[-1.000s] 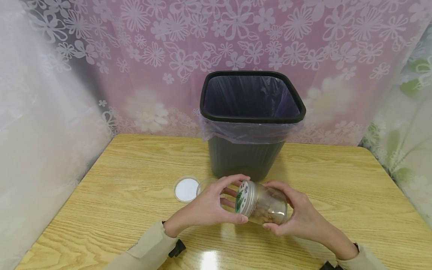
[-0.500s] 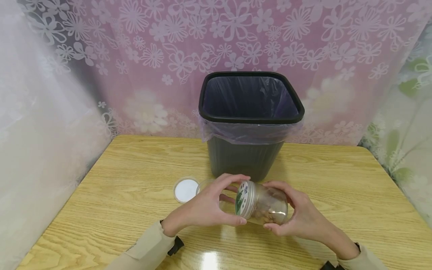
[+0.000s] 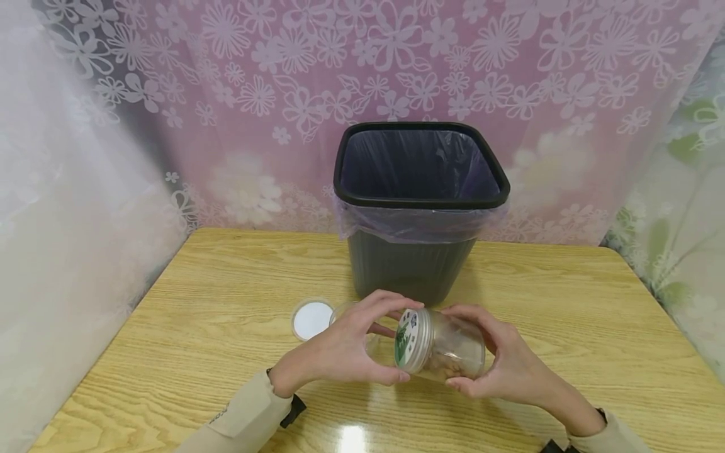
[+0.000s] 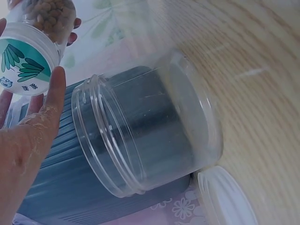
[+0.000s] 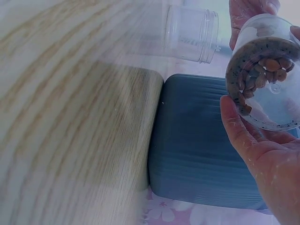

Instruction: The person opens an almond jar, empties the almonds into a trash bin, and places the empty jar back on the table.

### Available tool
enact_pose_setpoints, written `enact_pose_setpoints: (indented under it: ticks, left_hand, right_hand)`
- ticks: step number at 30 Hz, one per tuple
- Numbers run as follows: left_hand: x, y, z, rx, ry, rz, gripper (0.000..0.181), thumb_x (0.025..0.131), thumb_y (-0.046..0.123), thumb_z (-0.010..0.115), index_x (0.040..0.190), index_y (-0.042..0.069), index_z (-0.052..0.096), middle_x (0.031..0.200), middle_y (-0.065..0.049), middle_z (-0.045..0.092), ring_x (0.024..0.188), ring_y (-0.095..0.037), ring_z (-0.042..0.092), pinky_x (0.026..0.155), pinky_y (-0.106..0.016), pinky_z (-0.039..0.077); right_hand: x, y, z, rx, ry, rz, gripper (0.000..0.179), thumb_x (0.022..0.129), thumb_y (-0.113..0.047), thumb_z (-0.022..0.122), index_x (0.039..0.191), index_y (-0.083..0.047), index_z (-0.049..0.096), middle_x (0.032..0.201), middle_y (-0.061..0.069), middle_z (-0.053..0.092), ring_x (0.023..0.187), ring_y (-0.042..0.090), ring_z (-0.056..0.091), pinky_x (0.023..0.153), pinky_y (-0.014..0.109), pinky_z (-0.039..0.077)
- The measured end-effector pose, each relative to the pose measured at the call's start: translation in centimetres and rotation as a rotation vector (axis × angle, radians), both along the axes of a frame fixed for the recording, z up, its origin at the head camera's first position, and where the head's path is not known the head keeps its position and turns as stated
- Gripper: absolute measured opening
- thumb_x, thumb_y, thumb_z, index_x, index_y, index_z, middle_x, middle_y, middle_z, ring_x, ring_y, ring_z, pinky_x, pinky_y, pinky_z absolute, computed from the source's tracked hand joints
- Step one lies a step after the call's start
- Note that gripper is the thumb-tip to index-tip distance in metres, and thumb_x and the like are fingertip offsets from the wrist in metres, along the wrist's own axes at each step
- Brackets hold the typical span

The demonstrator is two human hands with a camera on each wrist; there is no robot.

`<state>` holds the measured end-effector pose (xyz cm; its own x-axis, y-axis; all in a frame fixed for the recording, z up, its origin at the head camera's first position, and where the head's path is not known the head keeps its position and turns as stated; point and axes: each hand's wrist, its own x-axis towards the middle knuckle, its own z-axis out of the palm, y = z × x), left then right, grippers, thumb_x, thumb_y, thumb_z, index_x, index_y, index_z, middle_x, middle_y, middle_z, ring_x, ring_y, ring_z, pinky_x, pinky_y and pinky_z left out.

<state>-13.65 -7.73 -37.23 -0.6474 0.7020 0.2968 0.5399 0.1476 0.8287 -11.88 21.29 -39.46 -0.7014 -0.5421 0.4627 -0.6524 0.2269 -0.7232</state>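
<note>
2 grips [image 3: 352,349] [image 3: 506,357] — 1 lidded jar [image 3: 444,345] between

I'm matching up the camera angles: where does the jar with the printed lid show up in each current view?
Head: the jar is below centre, slightly right.
Left wrist: the jar is in the top-left corner, partly cut off.
Right wrist: the jar is at the upper right, base toward the camera, cut by the right edge.
Shared landmark: the dark bin.
</note>
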Motion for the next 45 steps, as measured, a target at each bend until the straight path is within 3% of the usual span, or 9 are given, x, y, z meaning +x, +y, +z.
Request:
enact_pose_setpoints:
  ticks: [7, 17, 26, 38, 45]
  left_hand:
    - [0.08, 0.07, 0.05, -0.009, 0.001, 0.013, 0.087, 0.076, 0.017, 0.091, 0.151, 0.026, 0.047, 0.145, 0.003, 0.047, 0.124, -0.017, 0.058, 0.097, -0.031, 0.059]
    - [0.14, 0.1, -0.06, -0.021, -0.05, 0.036, 0.087, 0.076, 0.02, 0.091, 0.151, 0.024, 0.048, 0.144, 0.003, 0.048, 0.122, -0.016, 0.06, 0.096, -0.032, 0.06]
    - [0.21, 0.06, 0.09, -0.058, -0.079, 0.068, 0.088, 0.076, 0.026, 0.092, 0.15, 0.04, 0.045, 0.143, 0.006, 0.049, 0.119, -0.011, 0.06, 0.093, -0.025, 0.059]
    - [0.16, 0.06, 0.0, -0.064, -0.083, 0.076, 0.087, 0.077, 0.028, 0.091, 0.15, 0.037, 0.045, 0.138, 0.002, 0.052, 0.115, -0.009, 0.063, 0.09, -0.032, 0.062]
    - [0.19, 0.1, 0.0, -0.069, -0.119, 0.098, 0.086, 0.076, 0.03, 0.092, 0.147, 0.042, 0.046, 0.134, 0.005, 0.055, 0.111, -0.009, 0.064, 0.089, -0.031, 0.062]
  right_hand:
    - [0.08, 0.0, -0.13, 0.008, 0.006, -0.003, 0.09, 0.061, 0.003, 0.094, 0.14, -0.004, 0.051, 0.135, -0.003, 0.059, 0.111, 0.006, 0.063, 0.091, 0.018, 0.056]
    - [0.12, -0.05, -0.13, 0.021, 0.03, -0.025, 0.09, 0.06, -0.001, 0.095, 0.139, -0.005, 0.052, 0.133, -0.002, 0.06, 0.108, 0.005, 0.064, 0.089, 0.018, 0.057]
    - [0.17, -0.04, -0.21, 0.024, 0.033, -0.03, 0.09, 0.061, -0.001, 0.095, 0.14, -0.005, 0.052, 0.133, -0.002, 0.061, 0.107, 0.006, 0.064, 0.087, 0.02, 0.058]
    - [0.14, -0.08, -0.25, 0.037, 0.056, -0.043, 0.091, 0.061, -0.004, 0.096, 0.14, -0.006, 0.052, 0.132, -0.001, 0.062, 0.106, 0.006, 0.064, 0.086, 0.019, 0.058]
    - [0.18, -0.12, -0.25, 0.04, 0.055, -0.038, 0.091, 0.062, -0.003, 0.096, 0.141, -0.006, 0.051, 0.134, 0.0, 0.06, 0.107, 0.006, 0.063, 0.086, 0.021, 0.058]
